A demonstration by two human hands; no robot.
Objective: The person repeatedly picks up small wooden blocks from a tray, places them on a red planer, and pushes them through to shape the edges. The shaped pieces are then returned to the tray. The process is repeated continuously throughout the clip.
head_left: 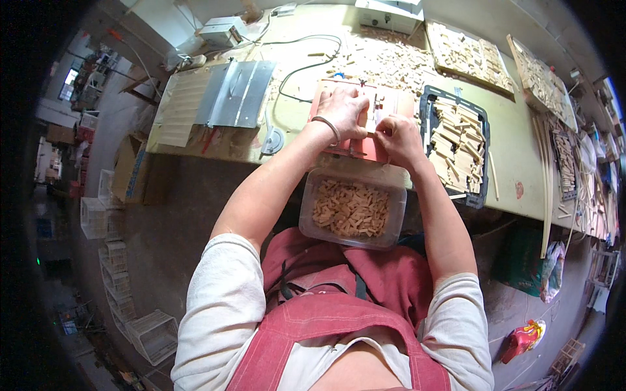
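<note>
Both my hands work over a small red-topped bench machine [318,103] at the front edge of the workbench. My left hand [343,112], a dark band at its wrist, lies on the red top with bent fingers closed by the middle slot; whatever is under them is hidden. On the slot's other side, my right hand [399,139] has its fingers curled into a pinch, and what they hold is too small to make out. Just below the machine, a clear plastic tub [355,239] of short wood pieces [349,207] sits at my lap.
A black crate [484,156] of wood strips [454,140] stands to the right. Loose wood pieces [398,60] cover the bench behind the machine. A grey metal plate [244,94] and a round-headed gauge [272,141] lie left. Farther right are wooden trays [505,85] and long strips [543,189].
</note>
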